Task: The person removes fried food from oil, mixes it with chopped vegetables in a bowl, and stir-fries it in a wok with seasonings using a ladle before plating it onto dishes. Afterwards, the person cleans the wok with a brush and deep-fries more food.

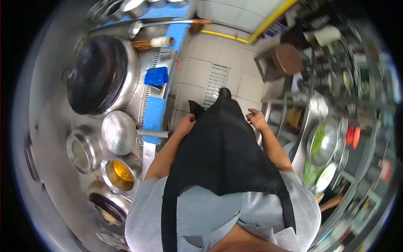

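My left hand is beside the left edge of the black apron, fingers curled in. Whether it has the cloth or anything else in it is hidden. Close to its fingertips is a dark pointed shape, perhaps a shoe or a fold of cloth. On the other side of the apron hangs my right hand, its fingers loosely bent and apart, with nothing in them. Nearest my left hand on the counter is the handle of a perforated strainer, not touched.
On the left counter are a big wok, a bamboo brush, a ladle, a blue cloth and a pot of orange liquid. At right are a brown stool and a steel bowl with greens. A floor drain lies ahead.
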Demonstrator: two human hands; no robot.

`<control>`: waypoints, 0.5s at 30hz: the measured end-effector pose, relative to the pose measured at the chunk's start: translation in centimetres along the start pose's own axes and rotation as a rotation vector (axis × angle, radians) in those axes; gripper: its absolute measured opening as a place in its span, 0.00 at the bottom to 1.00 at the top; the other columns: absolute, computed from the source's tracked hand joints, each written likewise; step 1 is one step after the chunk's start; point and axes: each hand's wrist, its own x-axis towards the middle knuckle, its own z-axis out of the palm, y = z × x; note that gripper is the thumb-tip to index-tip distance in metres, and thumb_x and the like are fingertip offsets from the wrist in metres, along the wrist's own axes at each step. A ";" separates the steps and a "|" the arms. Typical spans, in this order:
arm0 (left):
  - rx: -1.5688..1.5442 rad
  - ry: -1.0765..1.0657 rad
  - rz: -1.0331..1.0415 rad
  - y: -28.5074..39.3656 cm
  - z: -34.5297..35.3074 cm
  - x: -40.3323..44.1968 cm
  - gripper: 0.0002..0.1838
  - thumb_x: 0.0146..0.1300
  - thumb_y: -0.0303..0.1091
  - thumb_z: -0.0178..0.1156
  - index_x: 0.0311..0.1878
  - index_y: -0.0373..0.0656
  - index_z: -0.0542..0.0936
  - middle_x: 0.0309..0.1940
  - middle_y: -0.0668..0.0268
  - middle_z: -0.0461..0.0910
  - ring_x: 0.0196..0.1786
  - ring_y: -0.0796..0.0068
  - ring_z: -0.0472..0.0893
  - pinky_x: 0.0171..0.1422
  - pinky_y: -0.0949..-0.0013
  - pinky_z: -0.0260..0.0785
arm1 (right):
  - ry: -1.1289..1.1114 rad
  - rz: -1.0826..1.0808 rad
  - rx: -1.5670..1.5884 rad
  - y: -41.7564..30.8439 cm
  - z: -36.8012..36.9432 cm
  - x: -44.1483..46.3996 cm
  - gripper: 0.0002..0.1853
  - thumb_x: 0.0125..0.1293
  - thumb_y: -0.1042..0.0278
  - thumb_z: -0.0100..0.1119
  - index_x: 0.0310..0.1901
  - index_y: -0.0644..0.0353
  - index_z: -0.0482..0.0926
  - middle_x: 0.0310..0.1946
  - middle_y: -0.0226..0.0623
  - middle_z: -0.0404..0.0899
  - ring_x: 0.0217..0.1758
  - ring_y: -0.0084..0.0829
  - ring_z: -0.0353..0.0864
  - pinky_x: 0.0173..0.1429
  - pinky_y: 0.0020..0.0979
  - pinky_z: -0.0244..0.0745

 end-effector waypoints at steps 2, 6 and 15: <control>-0.006 0.042 -0.145 -1.1 -0.4 -1.0 0.24 0.62 0.43 0.67 0.60 0.44 0.82 0.51 0.53 0.87 0.56 0.52 0.85 0.63 0.55 0.76 | 0.026 -0.191 -0.115 -6.3 -1.6 6.5 0.28 0.69 0.67 0.63 0.68 0.70 0.74 0.44 0.39 0.87 0.41 0.28 0.86 0.44 0.28 0.82; -0.141 0.314 -0.447 -2.3 1.0 -3.0 0.25 0.62 0.44 0.65 0.60 0.44 0.83 0.51 0.53 0.87 0.56 0.51 0.85 0.63 0.54 0.77 | 0.041 -0.642 -0.237 -24.3 -2.1 15.1 0.25 0.66 0.66 0.65 0.64 0.64 0.78 0.43 0.43 0.86 0.42 0.36 0.86 0.50 0.36 0.82; -0.669 0.676 -0.879 7.5 17.0 -5.3 0.24 0.62 0.44 0.61 0.55 0.37 0.85 0.54 0.46 0.86 0.61 0.48 0.83 0.68 0.56 0.74 | 0.021 -1.234 -0.915 -46.1 2.6 34.2 0.21 0.65 0.66 0.64 0.58 0.63 0.78 0.39 0.50 0.85 0.42 0.57 0.84 0.52 0.48 0.81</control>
